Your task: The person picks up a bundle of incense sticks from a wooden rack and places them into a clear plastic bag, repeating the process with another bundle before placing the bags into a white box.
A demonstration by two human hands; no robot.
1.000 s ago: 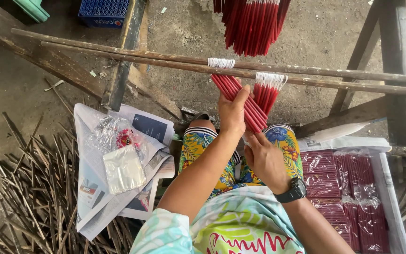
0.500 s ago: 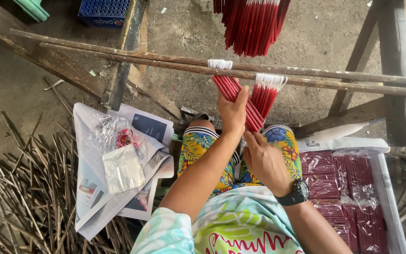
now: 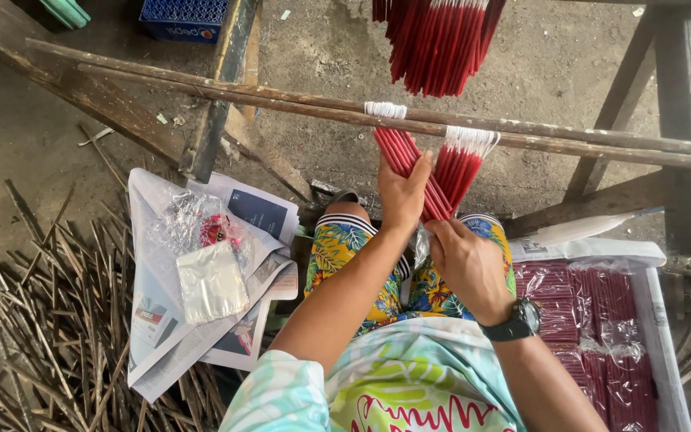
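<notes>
My left hand [image 3: 402, 194] grips a bundle of red incense sticks [image 3: 406, 157] with white tips that leans against a wooden rail [image 3: 201, 88]. My right hand [image 3: 469, 264], with a black watch at the wrist, holds the bundle's lower end where a clear plastic sleeve [image 3: 420, 243] shows between the hands. A second red bundle [image 3: 459, 166] hangs from the rail just to the right. Both hands sit above my lap in patterned shorts.
A white tray [image 3: 656, 320] at the right holds several bagged red stick packs. Newspaper [image 3: 161, 320] with clear plastic bags [image 3: 211, 280] lies at the left beside a heap of bare bamboo sticks [image 3: 33, 336]. More red sticks [image 3: 437, 40] hang overhead; a blue crate [image 3: 181, 18] stands beyond.
The hands have barely shifted; my right hand has slid slightly along the lower end of the bundle. The bundle stays against the rail.
</notes>
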